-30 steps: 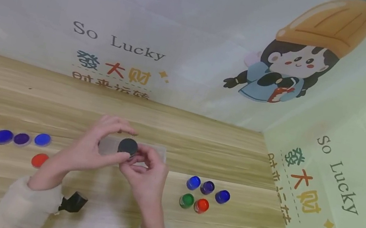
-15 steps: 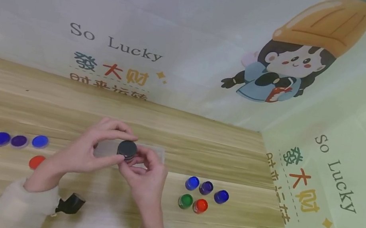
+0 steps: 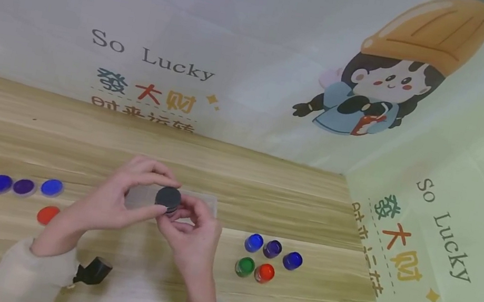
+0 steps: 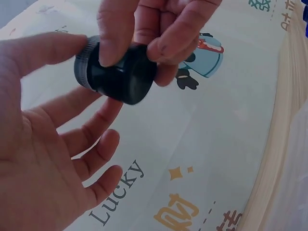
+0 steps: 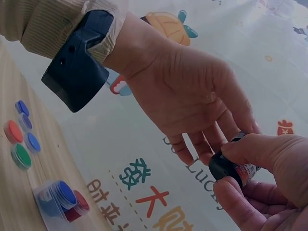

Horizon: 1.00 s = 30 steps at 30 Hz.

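In the head view both my hands meet over the middle of the table, around one small black paint jar (image 4: pixel 132 79). My left hand (image 3: pixel 114 199) pinches its round lid (image 3: pixel 168 197) between thumb and forefinger, the other fingers spread loosely. My right hand (image 3: pixel 193 241) grips the body from the right side and below. The left wrist view shows the ridged lid edge against the jar; whether the thread is loose cannot be seen. A printed label (image 5: pixel 246 171) shows on the jar in the right wrist view.
Blue, purple and red lids (image 3: pixel 47 215) lie at the left; the right wrist view adds a green lid (image 5: pixel 21 156). At the right stand several uncapped jars (image 3: pixel 265 273). Behind the hands is a clear tray (image 3: pixel 140 195), with blue and red jars (image 5: pixel 64 195). A printed cloth (image 3: pixel 256 94) rises behind.
My left forefinger and thumb have closed in on the lid from a wider spread. The jar and my right hand stay nearly in place; the view has shifted slightly.
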{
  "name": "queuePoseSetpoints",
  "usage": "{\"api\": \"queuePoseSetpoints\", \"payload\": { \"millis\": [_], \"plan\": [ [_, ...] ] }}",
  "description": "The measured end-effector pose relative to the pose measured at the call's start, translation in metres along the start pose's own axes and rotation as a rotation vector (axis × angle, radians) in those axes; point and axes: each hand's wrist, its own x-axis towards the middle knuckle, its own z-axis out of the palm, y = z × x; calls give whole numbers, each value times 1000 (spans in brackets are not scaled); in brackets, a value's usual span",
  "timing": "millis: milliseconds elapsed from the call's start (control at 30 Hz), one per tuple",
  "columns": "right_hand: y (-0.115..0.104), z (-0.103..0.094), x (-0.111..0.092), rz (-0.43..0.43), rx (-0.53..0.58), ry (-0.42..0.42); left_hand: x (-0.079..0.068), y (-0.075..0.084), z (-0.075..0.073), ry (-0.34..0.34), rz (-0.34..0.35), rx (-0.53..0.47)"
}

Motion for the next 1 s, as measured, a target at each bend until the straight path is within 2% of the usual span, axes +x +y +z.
{"api": "queuePoseSetpoints", "payload": {
  "millis": [200, 400, 600, 767, 833, 1000],
  "plan": [
    [2, 1, -1, 0, 8, -11, 1, 0, 3, 46, -77, 57],
    [4, 0, -1, -4, 4, -7, 1, 0, 0, 0, 7, 18],
    [5, 1, -2, 7, 1, -6, 1, 0, 4, 63, -60, 73],
    [4, 2, -2, 2, -1, -8, 0, 0, 2, 36, -22, 54],
    [4, 2, -2, 1, -3, -10, 0, 0, 2, 36, -28, 43],
    [3, 2, -2, -4, -10, -15, 1, -1, 5, 55, -59, 120]
  ]
}}
